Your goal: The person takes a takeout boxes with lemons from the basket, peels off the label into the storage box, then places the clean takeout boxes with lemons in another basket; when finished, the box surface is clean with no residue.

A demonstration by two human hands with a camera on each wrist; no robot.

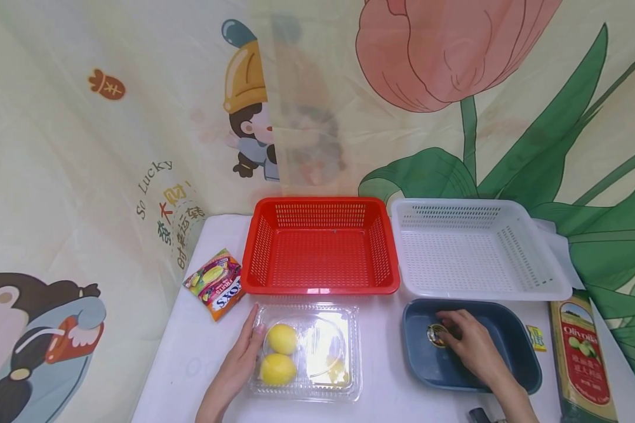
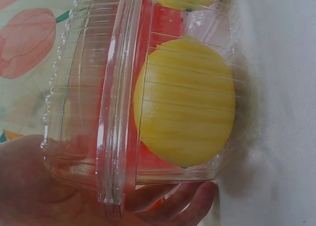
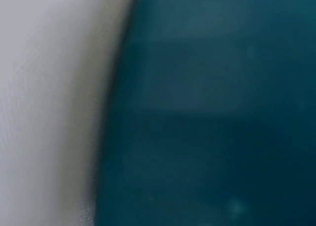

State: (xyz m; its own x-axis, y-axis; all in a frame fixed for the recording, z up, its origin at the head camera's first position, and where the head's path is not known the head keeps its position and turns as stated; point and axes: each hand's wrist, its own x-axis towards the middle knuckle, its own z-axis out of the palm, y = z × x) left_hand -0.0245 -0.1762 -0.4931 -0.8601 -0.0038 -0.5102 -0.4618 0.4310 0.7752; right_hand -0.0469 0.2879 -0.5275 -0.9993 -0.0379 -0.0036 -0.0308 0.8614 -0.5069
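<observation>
A clear plastic clamshell box [image 1: 351, 352] with yellow lemons [image 1: 277, 369] inside stands on the white cloth. My left hand [image 1: 238, 352] lies against its left side, thumb at the lid edge and fingers along the wall. Through the wall in the left wrist view, a lemon [image 2: 185, 102] shows up close. My right hand [image 1: 473, 343] reaches into a dark blue basin [image 1: 513, 352], thumb and forefinger bent right at a small round dark-and-gold object [image 1: 436, 335]. I cannot tell whether they pinch it. The right wrist view shows only the blurred basin wall [image 3: 197, 88].
Behind stand a red basket [image 1: 320, 258] and a white basket [image 1: 455, 252]. A Fox's Fruits candy bag [image 1: 219, 285] lies at left. Right of the basin are a small yellow packet [image 1: 536, 338] and an Olivoila oil bottle [image 1: 584, 358]. A printed curtain [image 1: 317, 117] hangs behind.
</observation>
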